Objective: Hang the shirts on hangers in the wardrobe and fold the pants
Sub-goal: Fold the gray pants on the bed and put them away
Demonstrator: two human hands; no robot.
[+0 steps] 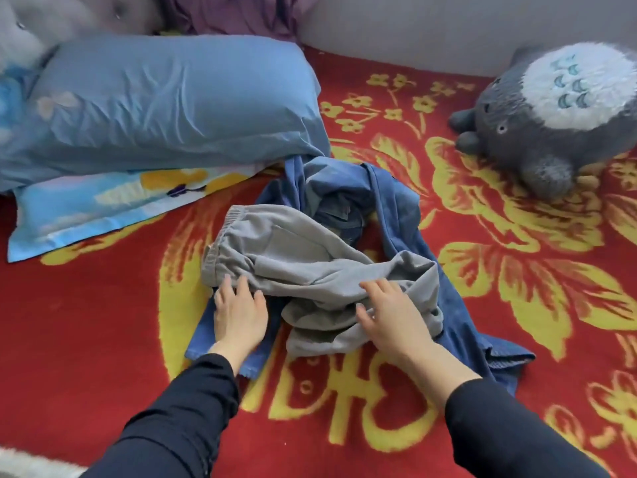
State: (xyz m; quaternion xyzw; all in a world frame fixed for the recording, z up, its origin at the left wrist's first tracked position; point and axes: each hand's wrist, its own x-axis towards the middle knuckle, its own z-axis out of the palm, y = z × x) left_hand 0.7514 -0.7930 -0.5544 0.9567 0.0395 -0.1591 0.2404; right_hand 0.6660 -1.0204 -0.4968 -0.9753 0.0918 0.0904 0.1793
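Laid flat, gripping nothing: left hand (239,313) at the near edge of grey pants (275,250), right hand (393,315) spread on them, probably to smooth for folding. Crumpled over blue jeans (396,215), just before the pillow (165,105). Far right of the pillow, plush toy (551,112).

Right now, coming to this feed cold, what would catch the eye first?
The red bedcover with big yellow flowers fills the view. At its centre grey pants lie crumpled on a blue denim garment, with the left hand and right hand resting on the heap. A grey plush toy sits at the upper right, a blue pillow at the upper left.
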